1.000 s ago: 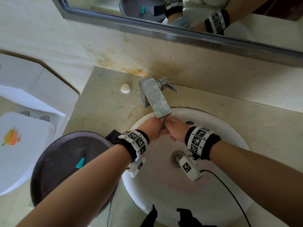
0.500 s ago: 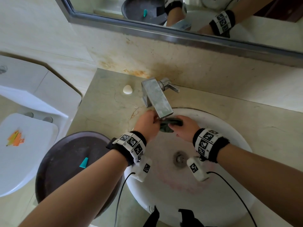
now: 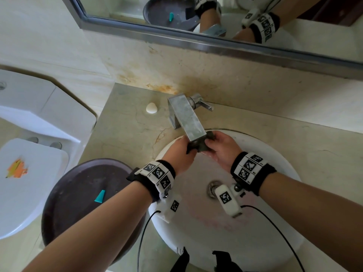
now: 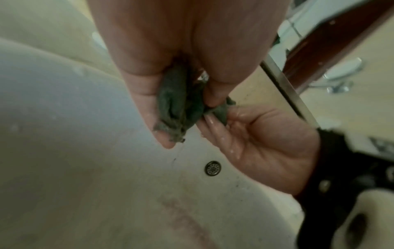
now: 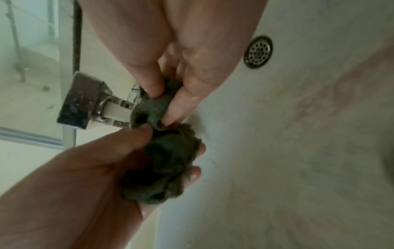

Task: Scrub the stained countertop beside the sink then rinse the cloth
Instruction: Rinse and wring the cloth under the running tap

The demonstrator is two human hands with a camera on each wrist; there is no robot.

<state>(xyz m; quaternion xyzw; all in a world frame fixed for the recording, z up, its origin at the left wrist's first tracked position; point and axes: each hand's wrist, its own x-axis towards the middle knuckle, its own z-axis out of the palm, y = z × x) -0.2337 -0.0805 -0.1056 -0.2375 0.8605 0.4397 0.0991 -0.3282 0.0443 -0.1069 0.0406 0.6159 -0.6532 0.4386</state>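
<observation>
A dark green cloth (image 3: 202,147) hangs bunched just under the tip of the square metal faucet (image 3: 188,118), over the white sink (image 3: 265,222). My left hand (image 3: 191,149) grips the bigger wad of it from the left. My right hand (image 3: 209,143) pinches the other end from the right. In the left wrist view the wet cloth (image 4: 179,104) lies between my left thumb and fingers, dripping, with my right hand (image 4: 255,139) beside it. The right wrist view shows the cloth (image 5: 168,160) cupped in my left hand (image 5: 106,160). The beige countertop (image 3: 127,130) lies left of the sink.
A small white soap piece (image 3: 151,108) sits on the counter left of the faucet. A dark round lid (image 3: 78,197) with a teal object (image 3: 99,196) stands below the counter's left edge, beside a white toilet (image 3: 23,173). The mirror (image 3: 216,20) hangs above a rust-stained wall.
My hands were pressed together under the spout, hiding the cloth. They have drawn slightly apart, and the cloth now shows between them.
</observation>
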